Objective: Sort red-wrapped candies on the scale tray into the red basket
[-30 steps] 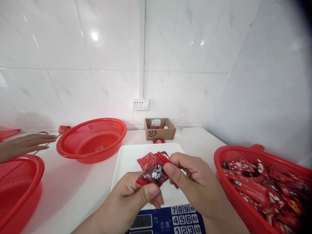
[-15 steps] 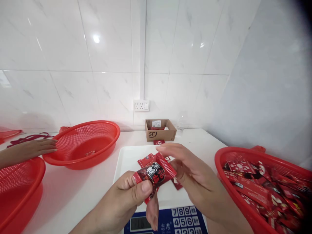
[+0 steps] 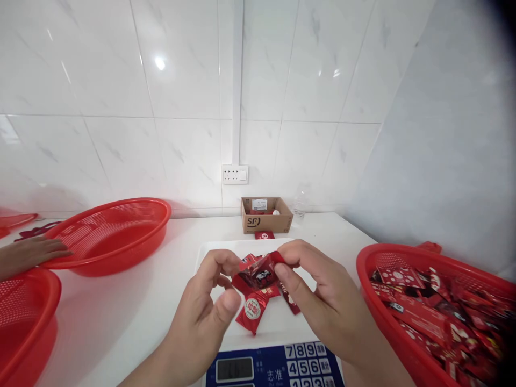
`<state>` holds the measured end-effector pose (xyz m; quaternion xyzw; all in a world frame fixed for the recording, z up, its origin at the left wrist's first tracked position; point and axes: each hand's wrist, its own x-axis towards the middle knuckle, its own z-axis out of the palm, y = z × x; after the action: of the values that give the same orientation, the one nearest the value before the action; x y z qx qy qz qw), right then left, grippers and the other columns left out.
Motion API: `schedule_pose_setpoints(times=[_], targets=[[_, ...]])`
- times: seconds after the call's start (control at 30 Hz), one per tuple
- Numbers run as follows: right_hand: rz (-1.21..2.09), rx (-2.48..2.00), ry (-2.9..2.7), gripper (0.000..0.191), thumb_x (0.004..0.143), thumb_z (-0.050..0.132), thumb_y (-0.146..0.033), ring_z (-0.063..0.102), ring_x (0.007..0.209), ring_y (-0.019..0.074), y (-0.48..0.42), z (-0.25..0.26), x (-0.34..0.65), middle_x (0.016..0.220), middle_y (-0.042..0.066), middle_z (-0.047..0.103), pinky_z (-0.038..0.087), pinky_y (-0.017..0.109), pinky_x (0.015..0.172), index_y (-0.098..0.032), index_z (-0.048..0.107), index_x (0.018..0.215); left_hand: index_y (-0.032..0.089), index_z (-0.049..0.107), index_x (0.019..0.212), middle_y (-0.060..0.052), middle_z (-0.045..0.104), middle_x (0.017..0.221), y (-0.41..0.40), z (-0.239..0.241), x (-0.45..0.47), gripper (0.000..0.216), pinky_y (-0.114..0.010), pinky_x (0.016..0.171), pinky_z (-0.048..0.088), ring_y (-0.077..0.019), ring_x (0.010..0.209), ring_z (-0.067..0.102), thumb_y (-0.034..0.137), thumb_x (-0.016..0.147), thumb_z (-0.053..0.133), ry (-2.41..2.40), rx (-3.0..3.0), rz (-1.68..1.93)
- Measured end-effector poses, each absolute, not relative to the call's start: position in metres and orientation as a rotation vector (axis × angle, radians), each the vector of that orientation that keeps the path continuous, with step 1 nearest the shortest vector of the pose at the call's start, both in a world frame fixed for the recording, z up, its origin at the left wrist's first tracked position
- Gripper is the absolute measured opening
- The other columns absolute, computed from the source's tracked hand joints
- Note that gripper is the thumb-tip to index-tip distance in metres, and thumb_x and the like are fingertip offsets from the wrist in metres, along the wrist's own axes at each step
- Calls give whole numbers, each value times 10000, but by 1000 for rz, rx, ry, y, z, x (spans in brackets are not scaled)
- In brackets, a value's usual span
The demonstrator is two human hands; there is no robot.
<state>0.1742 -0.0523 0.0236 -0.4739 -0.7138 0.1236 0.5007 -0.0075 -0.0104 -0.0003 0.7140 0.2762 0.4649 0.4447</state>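
Note:
Between my hands, above the white weighing tray (image 3: pixel 226 333), is a dark red candy packet (image 3: pixel 260 275) with black print. My right hand (image 3: pixel 322 295) pinches its right end between thumb and fingers. On its other side my left hand (image 3: pixel 201 317) has thumb and fingers apart; its fingertips are close to the packet, and whether they touch it I cannot tell. Under the packet, several red wrapped candies lie on the tray, including one with a round pale label (image 3: pixel 252 308). The scale's blue panel (image 3: pixel 270 368) with display and number keys sits at the near edge.
At right stands a red basket (image 3: pixel 365 263) full of red snack packets. Two red baskets are at left, one farther (image 3: pixel 161 215) and one nearer (image 3: pixel 52 290); another person's hand (image 3: pixel 36 255) rests at the farther one's rim. A small cardboard box (image 3: pixel 268 223) stands by the wall.
My left hand has let go of the packet and spread its fingers. My right hand now pinches the packet, which has turned. The farther left basket has moved left with the other person's hand.

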Motion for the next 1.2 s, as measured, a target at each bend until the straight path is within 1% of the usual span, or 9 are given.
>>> schedule_pose_setpoints(times=[0.07,0.13,0.3,0.37,0.47,0.63,0.77,1.03,1.2], targets=[[315,-1172,-1753,204,962,454,-248,523,666,135,-52,24,173,726,-17,541,432,267,597,-217,523,772,222,542,950,-18,573,880,-12,-1,-6,396,-282,719,437,-182,812,521,608,862,529,695,1797,1107],[332,-1158,-1773,208,960,452,-246,527,684,137,-53,23,173,738,-14,558,433,272,621,-213,526,768,213,544,877,-2,569,813,-13,0,-3,295,-263,673,432,-160,748,506,507,898,545,716,1823,1064],[357,-1114,-1763,172,956,484,-262,539,709,132,-52,22,171,761,-19,573,436,264,646,-217,545,802,194,538,770,22,535,687,-15,2,0,261,-239,596,398,-132,639,455,415,908,553,736,1911,1073],[383,-1106,-1757,172,950,504,-283,545,692,130,-52,22,170,747,-22,580,437,261,635,-218,554,799,190,531,737,19,550,664,-15,3,0,270,-238,587,405,-132,625,473,405,897,567,706,1913,1048],[400,-1110,-1732,234,948,503,-294,541,631,126,-52,21,169,691,-24,573,435,261,596,-212,539,732,190,511,696,12,569,641,-16,4,0,298,-236,574,425,-135,606,515,412,881,583,677,1872,980],[357,-1105,-1694,280,945,491,-290,520,579,117,-53,22,168,637,-28,555,415,252,542,-207,515,678,179,566,717,-3,598,655,-17,5,0,321,-239,599,454,-141,616,556,442,899,551,630,1850,947],[375,-1094,-1666,296,942,496,-291,496,561,108,-53,22,167,616,-36,534,403,245,527,-204,506,659,183,545,684,-1,608,650,-17,5,0,318,-222,574,441,-132,601,545,411,906,551,610,1853,952],[345,-1103,-1636,302,936,505,-284,514,554,109,-53,22,167,605,-32,548,403,243,518,-203,510,645,173,528,618,1,584,596,-17,6,-1,388,-226,554,379,-124,580,487,428,910,550,613,1858,963],[362,-1088,-1593,293,933,511,-284,516,536,100,-53,19,166,598,-33,556,408,230,504,-202,532,652,171,526,620,6,574,629,-16,4,-2,400,-225,597,387,-120,624,482,438,918,549,513,1691,956]])
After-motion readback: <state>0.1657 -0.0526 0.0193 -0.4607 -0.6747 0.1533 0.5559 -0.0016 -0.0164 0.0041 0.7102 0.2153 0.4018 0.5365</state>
